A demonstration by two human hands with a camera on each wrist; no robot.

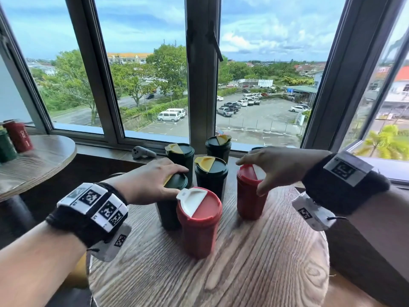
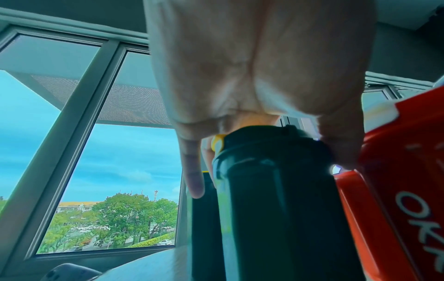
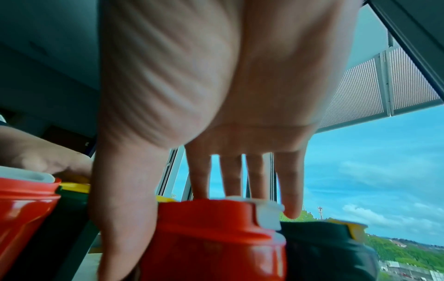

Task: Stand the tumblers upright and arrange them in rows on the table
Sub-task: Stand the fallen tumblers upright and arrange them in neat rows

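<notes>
Several tumblers stand upright on the round wooden table (image 1: pixel 221 273). My left hand (image 1: pixel 159 179) (image 2: pixel 264 76) grips the lid of a dark green tumbler (image 1: pixel 167 214) (image 2: pixel 276 209) from above. Right beside it stands a red tumbler with a white flap (image 1: pixel 199 222) (image 2: pixel 408 190) (image 3: pixel 21 205). My right hand (image 1: pixel 276 166) (image 3: pixel 216 95) hovers over another red tumbler (image 1: pixel 250 202) (image 3: pixel 216 247), fingers straight and spread above the lid, thumb down at its near rim. Behind stand three more green tumblers with yellow flaps (image 1: pixel 211 176) (image 1: pixel 181 156) (image 1: pixel 218 147). Another is mostly hidden behind my right hand.
A second round table (image 1: pixel 44 160) at the left carries a red tumbler (image 1: pixel 18 136) and a green one. A grey controller (image 1: pixel 142 152) lies on the windowsill behind the cups. The window frame closes off the far side. Bare wood lies at the table's near half.
</notes>
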